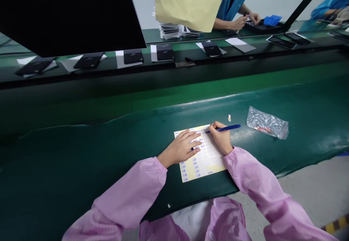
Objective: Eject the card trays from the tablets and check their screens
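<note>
A printed sheet of paper [211,155] with blue handwriting in its grid lies on the green mat [109,153]. My left hand [183,147] rests flat on the sheet's left side, fingers spread. Something small and dark blue, perhaps a pen cap, shows between those fingers. In my right hand [221,137] is a blue pen [230,127], pinched with its tip at the upper part of the sheet. Just beyond that hand lies a tiny white and yellow piece [229,118]. A clear plastic bag [267,122] with small reddish contents sits farther right.
Beyond the mat, dark flat devices [165,52] on white sheets line a conveyor [109,60]. A black panel [71,15] overhangs at upper left, and a yellow paper [191,4] hangs at top centre. Across the line, a co-worker's hands [247,20] work beside a black tray [264,26].
</note>
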{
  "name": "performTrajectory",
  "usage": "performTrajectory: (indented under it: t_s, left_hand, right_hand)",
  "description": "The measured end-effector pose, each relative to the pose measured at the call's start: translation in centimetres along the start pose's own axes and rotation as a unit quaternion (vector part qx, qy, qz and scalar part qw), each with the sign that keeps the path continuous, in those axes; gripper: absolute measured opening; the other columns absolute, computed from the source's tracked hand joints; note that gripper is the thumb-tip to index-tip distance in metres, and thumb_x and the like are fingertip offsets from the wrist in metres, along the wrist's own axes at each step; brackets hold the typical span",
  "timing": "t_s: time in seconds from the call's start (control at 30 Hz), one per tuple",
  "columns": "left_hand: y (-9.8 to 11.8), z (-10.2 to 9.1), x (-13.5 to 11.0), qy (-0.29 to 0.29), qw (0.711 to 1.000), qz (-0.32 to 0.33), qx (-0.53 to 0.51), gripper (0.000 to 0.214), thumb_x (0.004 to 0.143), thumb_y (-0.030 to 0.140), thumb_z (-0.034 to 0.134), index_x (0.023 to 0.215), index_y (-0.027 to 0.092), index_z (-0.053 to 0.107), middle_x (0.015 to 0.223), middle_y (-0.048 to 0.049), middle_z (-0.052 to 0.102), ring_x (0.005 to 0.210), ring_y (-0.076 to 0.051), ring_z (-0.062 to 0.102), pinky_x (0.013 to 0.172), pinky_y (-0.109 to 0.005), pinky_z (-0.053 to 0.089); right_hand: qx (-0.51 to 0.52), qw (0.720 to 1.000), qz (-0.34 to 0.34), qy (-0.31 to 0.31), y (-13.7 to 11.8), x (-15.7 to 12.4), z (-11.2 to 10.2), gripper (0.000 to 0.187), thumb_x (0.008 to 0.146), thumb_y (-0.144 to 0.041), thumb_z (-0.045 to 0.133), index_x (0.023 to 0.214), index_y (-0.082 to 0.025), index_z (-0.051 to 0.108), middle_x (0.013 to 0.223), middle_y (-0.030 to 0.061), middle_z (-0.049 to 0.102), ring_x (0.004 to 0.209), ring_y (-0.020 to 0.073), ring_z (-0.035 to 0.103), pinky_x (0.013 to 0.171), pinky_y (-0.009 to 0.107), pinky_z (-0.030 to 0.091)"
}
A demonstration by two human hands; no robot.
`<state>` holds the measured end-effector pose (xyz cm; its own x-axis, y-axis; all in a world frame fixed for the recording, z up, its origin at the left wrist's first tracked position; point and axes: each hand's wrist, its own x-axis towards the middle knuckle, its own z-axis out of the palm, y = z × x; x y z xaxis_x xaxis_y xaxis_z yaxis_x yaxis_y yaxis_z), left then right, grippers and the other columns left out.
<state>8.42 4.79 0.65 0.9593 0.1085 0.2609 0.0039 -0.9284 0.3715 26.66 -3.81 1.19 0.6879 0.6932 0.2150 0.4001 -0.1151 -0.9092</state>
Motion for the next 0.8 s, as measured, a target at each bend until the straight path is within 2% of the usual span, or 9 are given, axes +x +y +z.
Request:
performTrajectory:
  t_s: [0.2,0.47,0.8]
  left_hand:
    - [0.0,-0.06,0.04,0.004,1.0,-0.002,-0.002,0.038,0.1,0.04,0.038,0.119,0.02,0.064,0.137,-0.0088,0.057,0.128,-0.025,0.05,0.112,-0.048,0.036]
    - [-0.12,0.11,0.05,0.006,1.0,-0.002,-0.008,0.038,0.099,0.04,0.038,0.118,0.02,0.065,0.136,-0.0094,0.058,0.128,-0.026,0.05,0.111,-0.049,0.036]
    - [-0.04,0.01,-0.01,0.005,1.0,-0.001,-0.001,0.037,0.099,0.04,0.038,0.118,0.021,0.065,0.136,-0.0089,0.057,0.128,-0.025,0.05,0.111,-0.048,0.037]
  right_hand:
    - [-0.016,1.0,0.001,0.023,-0.07,-0.26,-0.21,0.035,0.077,-0.03,0.05,0.05,-0.023,0.029,0.045,-0.0066,0.033,0.047,0.0089,0.032,0.053,0.027,0.03]
    - [-0.022,0.999,-0.015,-0.039,-0.37,-0.97,-0.19,0.035,0.077,-0.031,0.052,0.049,-0.022,0.032,0.046,-0.0057,0.04,0.047,0.0096,0.038,0.058,0.027,0.035]
    - [-0.018,0.998,-0.018,-0.056,-0.04,-0.94,-0.07,0.035,0.076,-0.031,0.052,0.05,-0.023,0.029,0.046,-0.0066,0.035,0.048,0.0093,0.034,0.056,0.027,0.034]
